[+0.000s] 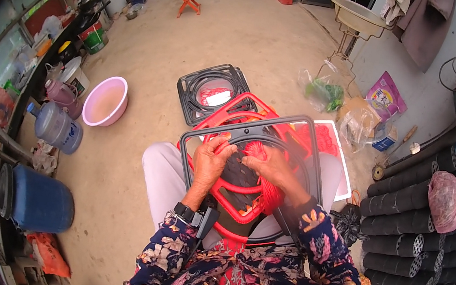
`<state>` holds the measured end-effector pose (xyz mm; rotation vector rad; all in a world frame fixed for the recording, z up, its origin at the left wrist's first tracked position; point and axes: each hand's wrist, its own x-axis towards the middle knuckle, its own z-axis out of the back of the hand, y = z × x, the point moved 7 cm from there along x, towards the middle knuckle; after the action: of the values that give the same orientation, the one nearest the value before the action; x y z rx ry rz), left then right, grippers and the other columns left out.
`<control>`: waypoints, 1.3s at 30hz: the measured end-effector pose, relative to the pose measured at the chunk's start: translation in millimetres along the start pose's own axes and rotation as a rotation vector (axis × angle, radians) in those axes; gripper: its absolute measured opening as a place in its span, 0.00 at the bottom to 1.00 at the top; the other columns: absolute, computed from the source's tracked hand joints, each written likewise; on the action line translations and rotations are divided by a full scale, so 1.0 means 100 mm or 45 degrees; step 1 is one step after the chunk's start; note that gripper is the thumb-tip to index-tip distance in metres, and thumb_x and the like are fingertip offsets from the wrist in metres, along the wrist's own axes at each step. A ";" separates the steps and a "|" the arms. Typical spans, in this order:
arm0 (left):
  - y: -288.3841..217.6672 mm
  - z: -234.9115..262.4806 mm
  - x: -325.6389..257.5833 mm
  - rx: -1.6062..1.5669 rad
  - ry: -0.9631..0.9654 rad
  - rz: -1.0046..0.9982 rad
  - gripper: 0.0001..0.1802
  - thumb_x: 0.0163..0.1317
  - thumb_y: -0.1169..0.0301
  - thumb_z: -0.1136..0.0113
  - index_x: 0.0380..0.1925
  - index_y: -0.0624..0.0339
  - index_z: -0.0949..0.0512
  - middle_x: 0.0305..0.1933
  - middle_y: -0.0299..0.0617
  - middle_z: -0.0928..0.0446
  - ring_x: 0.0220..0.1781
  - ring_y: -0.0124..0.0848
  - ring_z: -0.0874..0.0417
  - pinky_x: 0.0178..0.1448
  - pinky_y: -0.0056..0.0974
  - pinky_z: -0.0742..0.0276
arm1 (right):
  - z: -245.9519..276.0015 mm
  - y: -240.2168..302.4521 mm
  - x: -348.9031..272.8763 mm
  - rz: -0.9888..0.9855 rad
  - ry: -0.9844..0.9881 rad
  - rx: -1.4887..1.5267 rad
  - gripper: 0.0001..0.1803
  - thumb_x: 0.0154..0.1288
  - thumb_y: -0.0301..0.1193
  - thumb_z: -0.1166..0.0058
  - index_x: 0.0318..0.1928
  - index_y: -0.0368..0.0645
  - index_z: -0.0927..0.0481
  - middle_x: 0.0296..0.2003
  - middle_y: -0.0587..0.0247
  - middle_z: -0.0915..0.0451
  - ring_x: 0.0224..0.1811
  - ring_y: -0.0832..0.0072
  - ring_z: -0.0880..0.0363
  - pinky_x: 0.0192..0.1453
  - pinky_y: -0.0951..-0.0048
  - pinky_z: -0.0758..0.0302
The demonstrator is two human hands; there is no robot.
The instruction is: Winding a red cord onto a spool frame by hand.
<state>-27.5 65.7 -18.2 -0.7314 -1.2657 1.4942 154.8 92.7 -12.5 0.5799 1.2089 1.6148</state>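
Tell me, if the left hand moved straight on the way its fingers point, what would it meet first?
Probably the right hand, just across the red cord; the left hand points right, though depth is unclear.

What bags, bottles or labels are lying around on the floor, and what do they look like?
Purple bag: leaning on the right wall, flat pouch, purple and pink with print.
Clear plastic bag: floor near the wall, crumpled, something green inside.
Water jug: on its side at left, blue, pale label.
Pink bag: on the black tubes at right, tied shut.
White label: inside the black frame on the floor.
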 end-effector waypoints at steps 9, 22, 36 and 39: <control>-0.09 0.08 -0.07 0.317 -0.157 -0.029 0.19 0.55 0.57 0.30 0.42 0.56 0.16 0.23 0.38 0.17 0.28 0.27 0.16 0.35 0.33 0.25 | -0.14 -0.23 0.67 0.251 -0.487 -0.623 0.38 0.58 0.54 0.41 0.59 0.38 0.31 0.46 0.42 0.19 0.49 0.44 0.21 0.49 0.45 0.26; 0.03 0.15 -0.12 0.563 -0.274 0.203 0.29 0.46 0.45 0.27 0.37 0.58 0.17 0.28 0.49 0.17 0.33 0.48 0.16 0.39 0.46 0.24 | -0.28 -0.48 0.60 0.025 -0.097 -0.161 0.26 0.53 0.35 0.37 0.52 0.39 0.21 0.50 0.48 0.19 0.55 0.56 0.22 0.59 0.59 0.28; -0.03 0.12 -0.13 0.486 -0.339 0.239 0.41 0.42 0.48 0.23 0.53 0.60 0.26 0.40 0.52 0.16 0.43 0.49 0.15 0.46 0.47 0.22 | -0.42 -0.22 0.82 0.184 0.146 -0.112 0.14 0.62 0.31 0.47 0.46 0.39 0.18 0.44 0.54 0.16 0.45 0.66 0.21 0.52 0.63 0.26; -0.03 0.07 -0.11 0.391 -0.264 0.245 0.41 0.42 0.49 0.22 0.54 0.58 0.27 0.39 0.50 0.15 0.42 0.47 0.14 0.46 0.46 0.22 | -0.56 -0.19 0.89 0.430 0.118 -0.099 0.14 0.67 0.33 0.51 0.47 0.41 0.18 0.44 0.54 0.16 0.46 0.65 0.21 0.52 0.62 0.26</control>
<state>-29.1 52.7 -14.9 -0.5151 -1.1026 1.9107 82.1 148.7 -66.8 0.6936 1.1533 1.9825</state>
